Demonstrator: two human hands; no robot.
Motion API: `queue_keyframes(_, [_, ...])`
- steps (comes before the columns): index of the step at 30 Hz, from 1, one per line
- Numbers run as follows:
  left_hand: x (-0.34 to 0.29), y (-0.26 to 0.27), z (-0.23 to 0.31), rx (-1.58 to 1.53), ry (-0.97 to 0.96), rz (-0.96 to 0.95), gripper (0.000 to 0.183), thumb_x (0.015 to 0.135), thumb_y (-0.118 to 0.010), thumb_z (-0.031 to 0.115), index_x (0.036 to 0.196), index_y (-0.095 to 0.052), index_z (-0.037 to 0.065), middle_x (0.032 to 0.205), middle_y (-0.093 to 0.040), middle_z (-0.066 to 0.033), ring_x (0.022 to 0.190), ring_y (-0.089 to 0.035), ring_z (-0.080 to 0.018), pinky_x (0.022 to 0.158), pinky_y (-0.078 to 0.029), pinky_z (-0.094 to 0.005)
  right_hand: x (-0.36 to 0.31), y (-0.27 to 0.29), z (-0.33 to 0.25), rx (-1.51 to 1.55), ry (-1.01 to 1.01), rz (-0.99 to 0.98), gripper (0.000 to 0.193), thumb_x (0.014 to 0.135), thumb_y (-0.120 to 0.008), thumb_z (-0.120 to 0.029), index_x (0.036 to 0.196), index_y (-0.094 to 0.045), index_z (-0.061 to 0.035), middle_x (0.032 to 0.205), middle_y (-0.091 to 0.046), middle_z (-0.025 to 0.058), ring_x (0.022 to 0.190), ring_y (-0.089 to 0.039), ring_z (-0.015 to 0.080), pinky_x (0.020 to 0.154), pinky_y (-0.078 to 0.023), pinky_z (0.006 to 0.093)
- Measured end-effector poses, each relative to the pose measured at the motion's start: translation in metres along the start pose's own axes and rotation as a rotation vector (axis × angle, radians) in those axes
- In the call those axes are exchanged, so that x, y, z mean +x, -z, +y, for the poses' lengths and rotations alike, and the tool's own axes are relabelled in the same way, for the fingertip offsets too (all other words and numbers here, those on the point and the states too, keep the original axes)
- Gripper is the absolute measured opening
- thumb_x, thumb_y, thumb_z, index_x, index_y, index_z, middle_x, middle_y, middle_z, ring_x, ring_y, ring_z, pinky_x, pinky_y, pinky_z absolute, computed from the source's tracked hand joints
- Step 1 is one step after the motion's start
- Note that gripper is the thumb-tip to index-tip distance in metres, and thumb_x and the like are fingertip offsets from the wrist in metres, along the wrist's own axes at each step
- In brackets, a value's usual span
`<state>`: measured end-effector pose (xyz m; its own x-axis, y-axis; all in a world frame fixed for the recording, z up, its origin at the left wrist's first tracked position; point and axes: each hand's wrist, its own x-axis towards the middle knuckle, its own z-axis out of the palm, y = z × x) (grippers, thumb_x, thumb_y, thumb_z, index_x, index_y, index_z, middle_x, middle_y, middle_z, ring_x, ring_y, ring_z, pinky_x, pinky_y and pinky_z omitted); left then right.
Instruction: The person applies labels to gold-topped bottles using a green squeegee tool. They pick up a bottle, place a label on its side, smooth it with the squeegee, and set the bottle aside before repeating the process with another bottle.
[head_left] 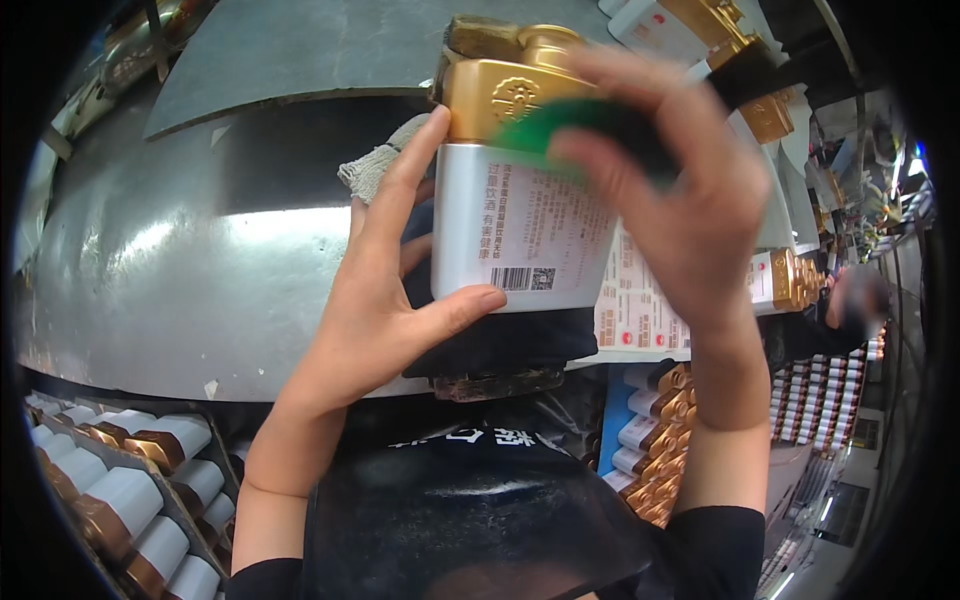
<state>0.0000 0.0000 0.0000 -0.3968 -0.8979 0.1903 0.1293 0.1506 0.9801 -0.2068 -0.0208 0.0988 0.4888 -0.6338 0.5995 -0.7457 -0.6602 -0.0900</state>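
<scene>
A flat white bottle (470, 220) with a gold shoulder and gold neck lies in front of me, neck pointing away. Printed text and a barcode show on its face. My left hand (375, 280) grips it from the left side, with the thumb near its bottom edge and the fingers along its edge. In my right hand (695, 190), blurred by motion, is a flat green piece (555, 125), pinched between thumb and fingers over the bottle's upper right face. The piece's exact kind is smeared. A black-covered support (510, 340) shows beneath the bottle.
A grey metal table (170, 300) spans the left, with a whitish knit cloth (385, 165) behind my left hand. Printed label sheets (645, 305) lie right of the bottle. Crates of similar bottles (130, 500) stand lower left; more bottles (655, 430) and another person (855, 300) are at the right.
</scene>
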Motion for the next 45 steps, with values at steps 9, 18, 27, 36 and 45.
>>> queue_keyframes(9, [-0.009, 0.021, -0.005, -0.133, -0.045, 0.213, 0.046, 0.101, -0.049, 0.024, 0.141, -0.045, 0.002, 0.141, -0.049, -0.0117, 0.125, -0.049, -0.0224, 0.102, -0.044, -0.0365, -0.037, -0.017, -0.043, 0.318, -0.079, -0.254, 0.011, 0.075, -0.074, -0.009, 0.082, -0.067, -0.0077, 0.072, -0.06, 0.0029, 0.061, -0.06, 0.0175, 0.052, -0.048, 0.0292])
queue_keyframes(18, [-0.008, 0.014, -0.009, -0.091, -0.041, 0.272, 0.039, 0.102, -0.044, 0.018, 0.135, -0.051, 0.0, 0.134, -0.054, -0.0122, 0.12, -0.053, -0.0203, 0.099, -0.046, -0.0348, -0.026, 0.013, 0.002, -0.127, 0.096, -0.06, 0.018, 0.076, -0.075, -0.007, 0.093, -0.068, -0.007, 0.076, -0.062, 0.0056, 0.064, -0.06, 0.0145, 0.056, -0.05, 0.0256])
queue_keyframes(27, [-0.009, 0.014, -0.006, -0.027, -0.036, 0.311, 0.038, 0.101, -0.045, 0.018, 0.133, -0.053, -0.001, 0.132, -0.056, -0.0131, 0.118, -0.055, -0.0208, 0.1, -0.046, -0.0359, -0.053, 0.019, 0.017, 0.084, -0.055, 0.033, 0.029, 0.072, -0.076, 0.006, 0.098, -0.069, -0.0036, 0.089, -0.07, 0.0094, 0.075, -0.066, 0.0186, 0.061, -0.052, 0.028])
queue_keyframes(36, [-0.014, 0.013, 0.0, -0.078, 0.004, 0.311, 0.04, 0.102, -0.043, 0.019, 0.134, -0.051, -0.002, 0.132, -0.055, -0.0136, 0.119, -0.055, -0.0214, 0.102, -0.044, -0.0373, -0.034, -0.031, -0.027, 0.101, 0.236, 0.145, 0.012, 0.067, -0.064, -0.014, 0.065, -0.053, -0.0099, 0.055, -0.049, 0.0039, 0.056, -0.053, 0.0217, 0.05, -0.047, 0.0332])
queue_keyframes(45, [-0.007, -0.014, -0.02, 0.467, -0.186, 0.096, 0.132, 0.06, -0.093, 0.017, 0.156, -0.003, 0.014, 0.159, -0.016, -0.0142, 0.125, -0.05, -0.0267, 0.102, -0.045, -0.0367, -0.086, 0.029, -0.036, 0.706, -0.324, -0.149, 0.016, 0.08, -0.074, -0.01, 0.094, -0.067, -0.0096, 0.079, -0.066, 0.0075, 0.067, -0.065, 0.0229, 0.066, -0.052, 0.0325])
